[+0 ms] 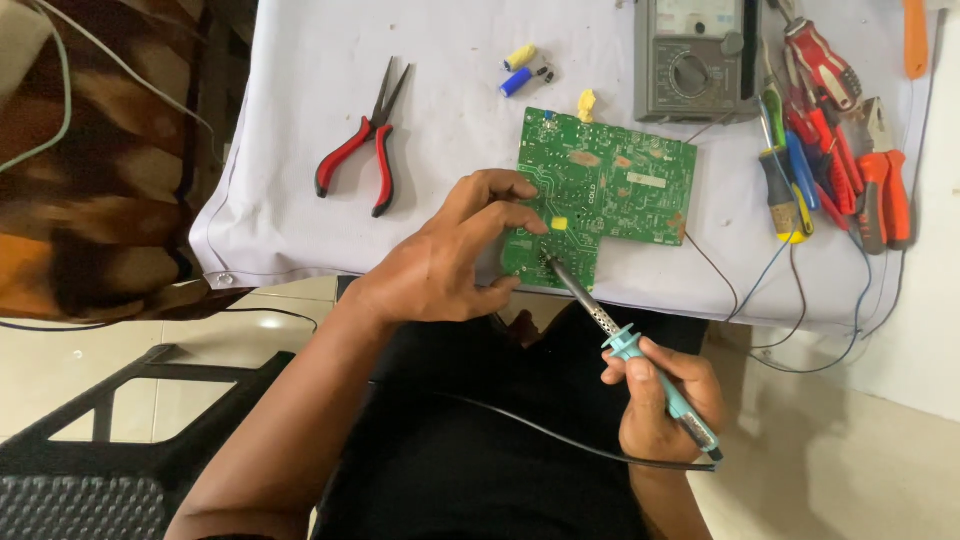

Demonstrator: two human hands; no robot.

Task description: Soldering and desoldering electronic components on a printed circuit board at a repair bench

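Centrally, left hand [440, 270] fingers pinch the green circuit board [610, 190] overhanging the counter [300, 100] edge; right hand [665, 400] grips a soldering iron [625, 345], tip on the board's near edge.

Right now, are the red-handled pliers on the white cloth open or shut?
Open. The red-handled pliers lie flat on the white cloth, handles spread apart and the dark jaws parted at the tip. No hand touches them.

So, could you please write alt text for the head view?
A right hand touches a teal-handled soldering iron to a green circuit board steadied by the left hand; red-handled pliers lie on the white-covered table.
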